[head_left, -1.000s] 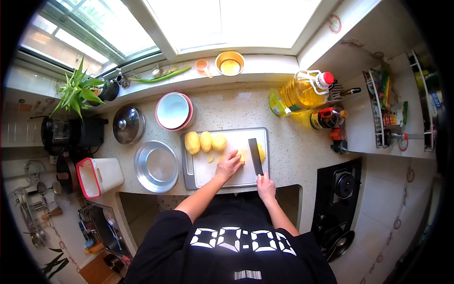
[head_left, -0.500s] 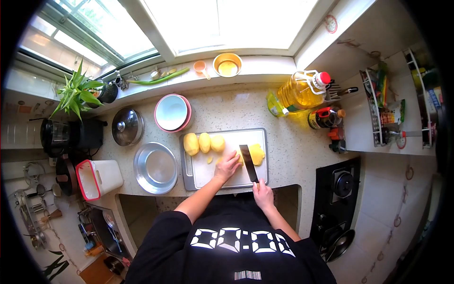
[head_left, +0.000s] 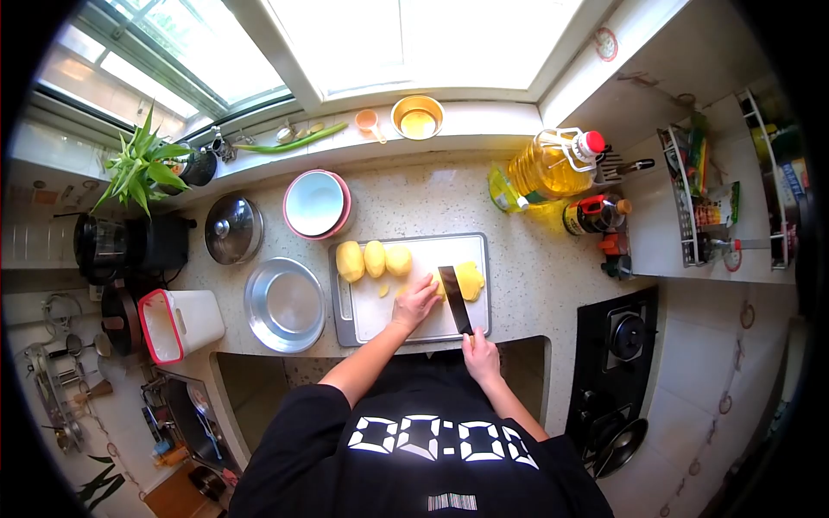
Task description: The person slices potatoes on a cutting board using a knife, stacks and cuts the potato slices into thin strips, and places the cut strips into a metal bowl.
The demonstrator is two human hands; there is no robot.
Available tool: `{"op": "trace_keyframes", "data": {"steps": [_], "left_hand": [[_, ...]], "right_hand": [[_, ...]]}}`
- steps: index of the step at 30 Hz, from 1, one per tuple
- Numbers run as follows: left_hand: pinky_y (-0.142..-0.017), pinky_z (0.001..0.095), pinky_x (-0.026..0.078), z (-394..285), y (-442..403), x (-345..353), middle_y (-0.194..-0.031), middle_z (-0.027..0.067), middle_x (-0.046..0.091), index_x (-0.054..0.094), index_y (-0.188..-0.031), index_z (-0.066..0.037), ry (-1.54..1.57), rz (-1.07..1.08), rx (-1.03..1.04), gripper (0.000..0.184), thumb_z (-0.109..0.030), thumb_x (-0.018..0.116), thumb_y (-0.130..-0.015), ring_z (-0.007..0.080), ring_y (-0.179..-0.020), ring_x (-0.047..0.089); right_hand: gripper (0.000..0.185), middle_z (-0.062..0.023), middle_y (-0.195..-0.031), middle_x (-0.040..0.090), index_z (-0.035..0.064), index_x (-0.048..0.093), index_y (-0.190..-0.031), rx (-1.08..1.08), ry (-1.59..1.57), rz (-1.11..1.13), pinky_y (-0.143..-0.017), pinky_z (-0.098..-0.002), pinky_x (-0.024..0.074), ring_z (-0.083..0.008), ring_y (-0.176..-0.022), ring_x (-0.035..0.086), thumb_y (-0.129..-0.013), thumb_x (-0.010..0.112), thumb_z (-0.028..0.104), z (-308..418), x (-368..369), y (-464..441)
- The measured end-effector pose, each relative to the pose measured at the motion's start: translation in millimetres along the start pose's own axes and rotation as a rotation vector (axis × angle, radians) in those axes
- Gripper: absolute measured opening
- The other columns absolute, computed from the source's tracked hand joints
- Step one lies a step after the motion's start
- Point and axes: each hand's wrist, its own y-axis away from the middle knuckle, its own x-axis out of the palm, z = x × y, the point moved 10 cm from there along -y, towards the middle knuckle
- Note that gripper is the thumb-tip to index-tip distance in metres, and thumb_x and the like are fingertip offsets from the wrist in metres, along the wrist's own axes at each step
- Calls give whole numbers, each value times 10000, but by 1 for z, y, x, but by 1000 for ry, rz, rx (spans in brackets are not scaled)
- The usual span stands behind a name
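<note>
My right hand (head_left: pixel 481 356) is closed around the handle of a kitchen knife (head_left: pixel 454 302), whose broad dark blade stands over the cutting board (head_left: pixel 370 321). Just left of the blade, the bent fingers of my left hand (head_left: pixel 416 302) hold down a peeled potato, mostly hidden beneath them. Yellow potato slices (head_left: pixel 471 281) lie against the blade's right side. Along the board's upper left sit three peeled potatoes (head_left: pixel 374 258) in a row, with a small potato piece (head_left: pixel 383 292) below them.
Left of the board are a metal basin (head_left: pixel 285 306), stacked bowls (head_left: pixel 313 204) and a glass lid (head_left: pixel 233 230). An oil bottle (head_left: pixel 548 168) and a dark sauce bottle (head_left: pixel 591 214) stand at the back right. A black stove (head_left: pixel 613 354) is at the right.
Both hands, the knife and the potatoes keep nearly the same positions. Only a very slight shift of the whole view shows.
</note>
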Motion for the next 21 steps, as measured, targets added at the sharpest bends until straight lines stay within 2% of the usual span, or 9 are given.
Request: {"op": "trace_keyframes", "data": {"steps": [17,21], "left_hand": [[-843,368,595,5,2,5,-1303,112,670,727,-1176,-135,8,-6,21,356,-223,804,-840,286,-1036,715],[-861,361,593,6,4,5,-1223,139,672,725,-1174,-123,54,13,-42,352,-192,809,-839,290,-1029,712]], "right_hand": [[227,-247,-658,618,51,529,-978,-9,36,-2,-546,-569,485,-475,-666,644,-982,615,261,4,0,3],[234,-254,-674,628,53,536,-987,6,58,27,-566,-578,495,-484,-679,646,-981,612,274,2,2,2]]}}
